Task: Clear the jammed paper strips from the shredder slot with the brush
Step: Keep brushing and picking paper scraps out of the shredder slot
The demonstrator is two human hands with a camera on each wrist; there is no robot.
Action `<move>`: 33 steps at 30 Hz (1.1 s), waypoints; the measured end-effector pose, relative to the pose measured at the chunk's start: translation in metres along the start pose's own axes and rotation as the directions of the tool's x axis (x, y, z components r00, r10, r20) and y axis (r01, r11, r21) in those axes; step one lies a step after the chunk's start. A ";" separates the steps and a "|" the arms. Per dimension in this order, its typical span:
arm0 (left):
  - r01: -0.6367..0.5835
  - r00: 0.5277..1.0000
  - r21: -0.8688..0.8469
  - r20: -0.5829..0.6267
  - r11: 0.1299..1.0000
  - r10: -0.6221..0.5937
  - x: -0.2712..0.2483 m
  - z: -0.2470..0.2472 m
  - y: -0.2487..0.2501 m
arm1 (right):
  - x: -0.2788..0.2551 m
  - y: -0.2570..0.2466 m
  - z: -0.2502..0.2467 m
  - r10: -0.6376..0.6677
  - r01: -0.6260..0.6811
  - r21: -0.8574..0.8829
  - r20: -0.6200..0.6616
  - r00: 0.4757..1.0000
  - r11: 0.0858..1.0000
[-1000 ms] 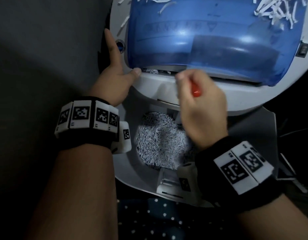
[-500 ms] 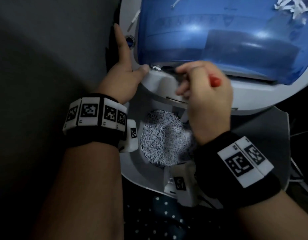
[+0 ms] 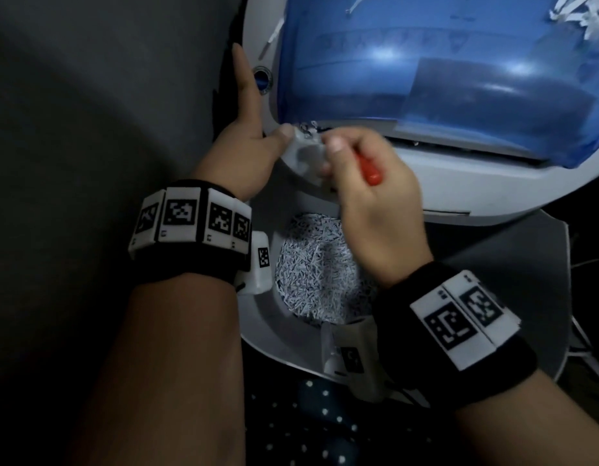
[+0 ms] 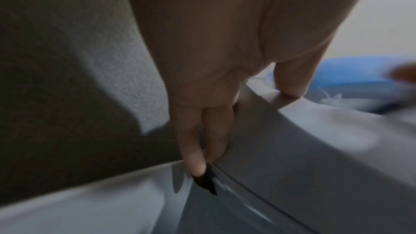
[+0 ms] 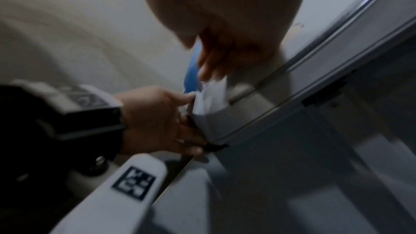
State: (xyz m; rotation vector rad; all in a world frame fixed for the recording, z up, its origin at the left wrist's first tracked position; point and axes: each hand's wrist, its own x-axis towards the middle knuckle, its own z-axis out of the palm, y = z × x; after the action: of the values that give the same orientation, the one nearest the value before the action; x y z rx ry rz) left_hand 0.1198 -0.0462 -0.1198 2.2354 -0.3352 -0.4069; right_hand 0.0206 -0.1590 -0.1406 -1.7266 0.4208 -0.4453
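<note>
The shredder (image 3: 459, 183) has a white body and a blue see-through cover (image 3: 425, 62); its slot (image 3: 466, 147) runs along the cover's near edge. A few white paper strips (image 3: 308, 126) stick out at the slot's left end. My right hand (image 3: 335, 156) grips the brush by its red handle (image 3: 370, 171) at that end; the bristles are hidden behind my fingers. My left hand (image 3: 247, 142) lies with straight fingers (image 4: 202, 131) along the shredder's left side, its thumb (image 4: 290, 81) pressing the front edge next to the strips (image 4: 331, 98).
Below the shredder head, a grey bin (image 3: 267, 334) holds a heap of shredded paper (image 3: 311, 274). More loose strips (image 3: 580, 11) lie on the cover's far right. A dark grey wall (image 3: 106, 95) stands close on the left. Dotted dark fabric (image 3: 325, 425) lies nearest me.
My right hand has carried the brush left along the slot until it is close beside my left thumb. The left hand keeps its hold on the shredder's side.
</note>
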 end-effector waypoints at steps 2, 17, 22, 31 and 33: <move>0.004 1.000 0.003 -0.002 1.000 -0.004 0.000 0.000 0.000 | 0.001 -0.003 -0.001 0.009 -0.011 0.043 0.055 0.998 0.999; 0.016 1.000 0.007 0.000 1.000 -0.016 0.003 0.000 -0.003 | 0.003 -0.007 -0.013 -0.110 0.090 -0.096 -0.227 0.968 0.991; 0.013 1.000 0.013 -0.014 1.000 -0.013 0.002 0.001 -0.002 | -0.004 -0.006 -0.003 -0.102 0.102 -0.105 -0.004 0.995 0.989; 0.012 1.000 0.041 -0.022 0.999 -0.011 0.002 0.000 -0.001 | 0.006 -0.019 -0.046 -0.099 0.107 0.005 -0.345 0.934 0.994; 0.010 1.000 0.037 -0.022 0.999 -0.009 0.001 0.001 0.000 | 0.011 -0.015 -0.059 -0.096 0.052 -0.112 -0.434 0.896 0.992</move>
State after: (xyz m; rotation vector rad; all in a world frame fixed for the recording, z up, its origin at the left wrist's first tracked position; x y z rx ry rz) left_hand 0.1198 -0.0472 -0.1206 2.2763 -0.3230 -0.3838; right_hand 0.0003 -0.2115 -0.1143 -1.7366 0.7112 -0.8919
